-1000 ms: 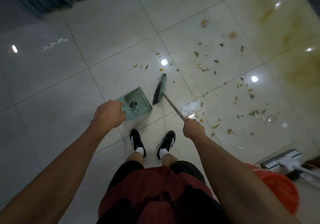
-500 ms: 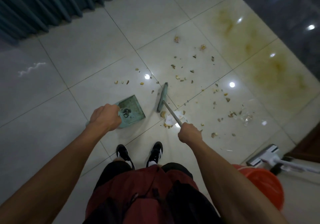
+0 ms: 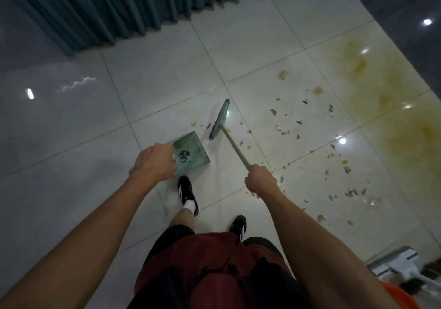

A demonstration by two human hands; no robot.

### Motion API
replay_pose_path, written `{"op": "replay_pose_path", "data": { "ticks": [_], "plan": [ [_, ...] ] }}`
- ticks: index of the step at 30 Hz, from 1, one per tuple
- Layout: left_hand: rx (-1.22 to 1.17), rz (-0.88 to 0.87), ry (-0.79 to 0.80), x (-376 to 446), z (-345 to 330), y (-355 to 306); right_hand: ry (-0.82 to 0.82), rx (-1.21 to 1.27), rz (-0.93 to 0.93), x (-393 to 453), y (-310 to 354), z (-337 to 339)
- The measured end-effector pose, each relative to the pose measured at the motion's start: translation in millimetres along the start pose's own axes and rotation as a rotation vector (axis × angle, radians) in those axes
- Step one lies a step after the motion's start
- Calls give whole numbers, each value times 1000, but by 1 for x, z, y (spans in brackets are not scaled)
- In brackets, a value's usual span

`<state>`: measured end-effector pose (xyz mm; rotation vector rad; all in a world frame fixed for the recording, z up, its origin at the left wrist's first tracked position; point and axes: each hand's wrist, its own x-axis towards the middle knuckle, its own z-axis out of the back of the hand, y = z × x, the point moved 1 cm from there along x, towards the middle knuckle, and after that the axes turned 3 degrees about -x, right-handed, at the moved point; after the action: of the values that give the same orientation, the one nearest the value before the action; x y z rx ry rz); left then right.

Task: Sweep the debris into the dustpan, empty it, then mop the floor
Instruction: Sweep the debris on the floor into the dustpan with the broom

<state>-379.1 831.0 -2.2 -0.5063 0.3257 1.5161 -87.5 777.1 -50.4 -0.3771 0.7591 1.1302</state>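
both hands grip tools: left hand (image 3: pixel 154 163) curls around the dustpan (image 3: pixel 191 154) handle, hiding it; right hand (image 3: pixel 261 179) clasps the broom (image 3: pixel 219 120) stick. mop (image 3: pixel 393 264) cut off at the frame edge.

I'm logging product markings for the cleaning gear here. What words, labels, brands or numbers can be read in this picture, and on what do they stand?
No readable text anywhere in this view.
Dustpan, held by the left hand: a dark round mark or sticker inside, too blurred to read.
Shoes: white stripes only, no legible lettering.
Broom, held by the right hand: no marking visible.
Mop head: no marking legible.
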Motion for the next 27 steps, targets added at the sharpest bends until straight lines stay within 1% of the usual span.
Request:
{"op": "replay_pose_path", "data": {
  "ticks": [5,8,11,14,18,21,24,27],
  "plan": [
    [-68,52,-12,47,31,82,12,-21,21,44,98,12],
    [-110,85,2,71,44,130,24,-3,63,74,156,15],
    [-120,84,18,91,56,163,26,2,87,97,201,14],
    [-115,86,36,106,64,183,44,-38,100,112,230,11],
    [-97,88,49,120,68,196,76,-95,78,124,247,10],
    [-99,76,39,127,72,194,54,-168,38,122,245,12],
    [-83,46,38,133,73,183,58,-179,-21,120,227,15],
    [-40,-4,48,137,74,161,75,-162,-76,117,195,18]
  ]
}}
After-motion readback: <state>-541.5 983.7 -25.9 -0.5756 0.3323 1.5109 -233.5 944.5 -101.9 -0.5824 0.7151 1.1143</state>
